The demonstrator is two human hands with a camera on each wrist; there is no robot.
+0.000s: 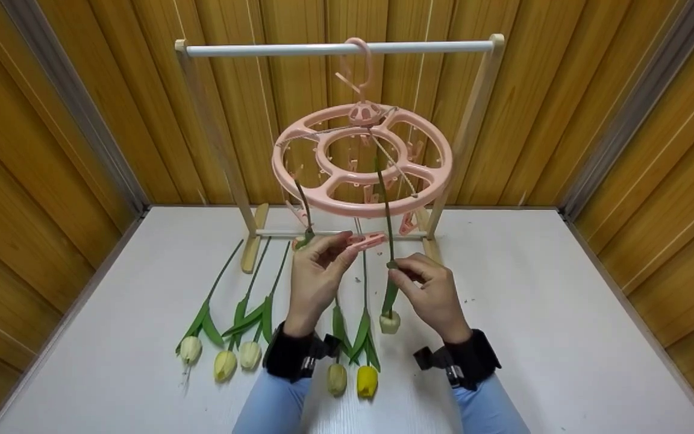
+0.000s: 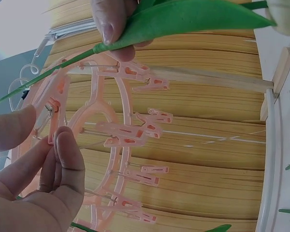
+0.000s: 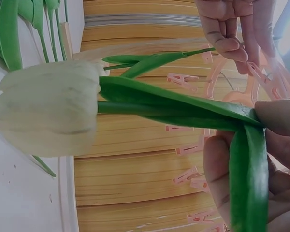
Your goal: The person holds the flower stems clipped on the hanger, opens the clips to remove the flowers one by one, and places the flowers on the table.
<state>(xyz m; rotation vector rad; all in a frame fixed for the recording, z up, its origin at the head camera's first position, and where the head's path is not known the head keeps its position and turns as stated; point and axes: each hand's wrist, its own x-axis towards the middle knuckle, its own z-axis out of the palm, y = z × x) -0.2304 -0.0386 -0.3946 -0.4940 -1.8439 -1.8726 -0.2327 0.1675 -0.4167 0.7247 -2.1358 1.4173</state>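
My left hand pinches a pink clothespin that belongs to the round pink clip hanger. In the left wrist view the thumb and fingers squeeze this clothespin by its end. My right hand holds an artificial white tulip by its stem where the leaves begin. The bloom points down and the long stem rises past the hanger's front rim. Up close in the right wrist view, the tulip's white bloom and green leaves show. Another tulip stem stands behind my left hand, partly hidden.
The hanger hooks over the white rod of a wooden-legged rack. Several more clothespins dangle beneath it. On the white table lie several tulips, among them a yellow one and a pale one.
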